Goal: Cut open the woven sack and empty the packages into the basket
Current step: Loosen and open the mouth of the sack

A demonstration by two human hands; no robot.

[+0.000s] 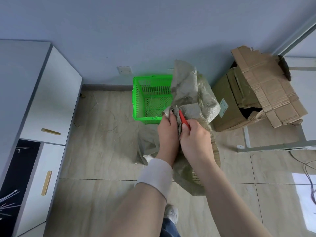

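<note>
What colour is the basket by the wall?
The basket is bright green, clearest in the head view.

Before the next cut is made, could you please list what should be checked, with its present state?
1. Left hand grips the woven sack's bunched top: ok.
2. Right hand holds the red cutter at that fold: ok.
3. Left hand clear of the cutter's edge: cannot tell, the edge is hidden.
4. Green basket upright and open behind the sack: ok.
5. Basket has room: ok, no packages show in it.
</note>
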